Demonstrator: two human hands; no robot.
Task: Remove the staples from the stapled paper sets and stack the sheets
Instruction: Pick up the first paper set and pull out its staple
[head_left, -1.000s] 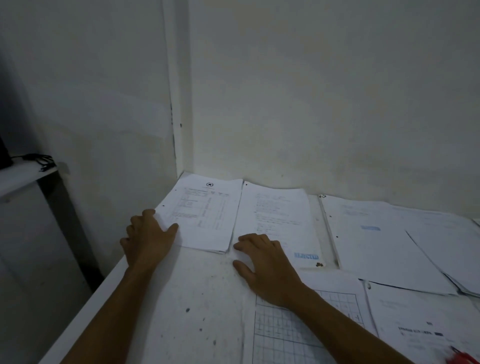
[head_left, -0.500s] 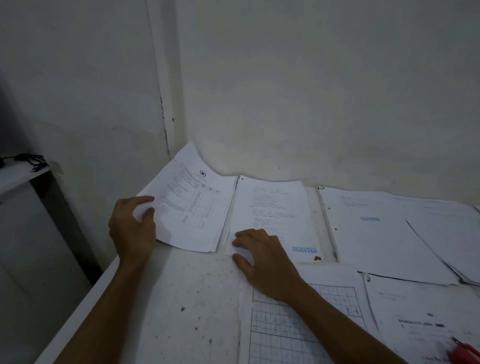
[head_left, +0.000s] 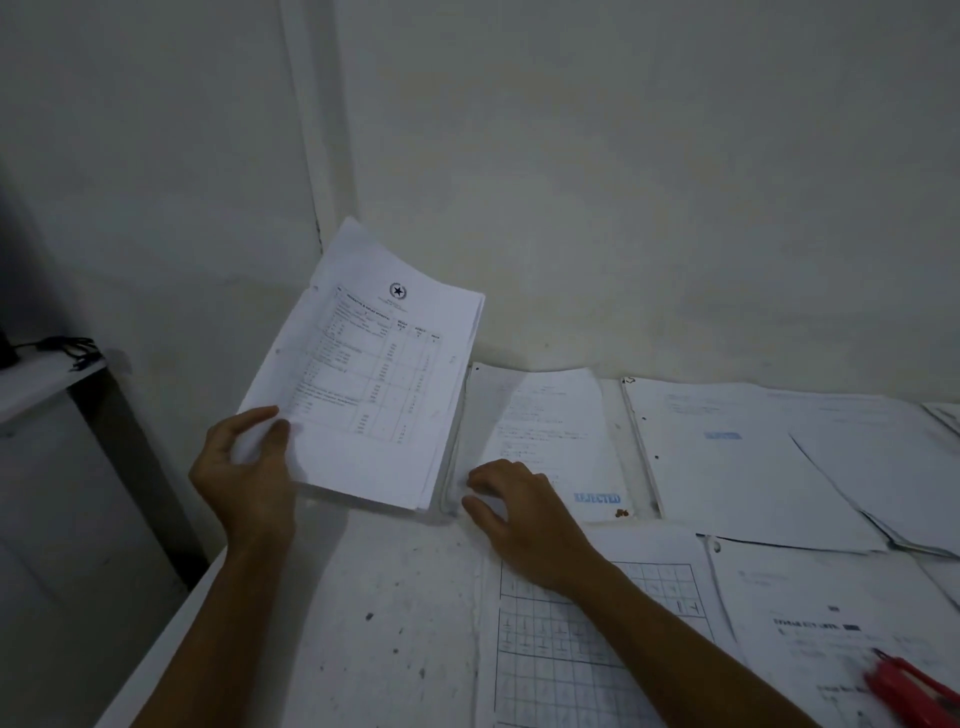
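The left hand (head_left: 244, 470) grip pinches a lifted paper set (head_left: 363, 384); the right hand (head_left: 519, 512) rests flat, fingers relaxed.

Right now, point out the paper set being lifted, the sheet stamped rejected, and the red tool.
Lifted paper set (head_left: 374, 384): head view, middle of its printed table.
Sheet stamped rejected (head_left: 550, 415): head view, handwritten middle of the page.
Red tool (head_left: 909, 686): head view, its red body at the bottom right corner.

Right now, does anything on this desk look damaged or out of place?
Nothing looks damaged. The left hand holds one paper set tilted up off the table; brown specks sit beside the REJECTED stamp.
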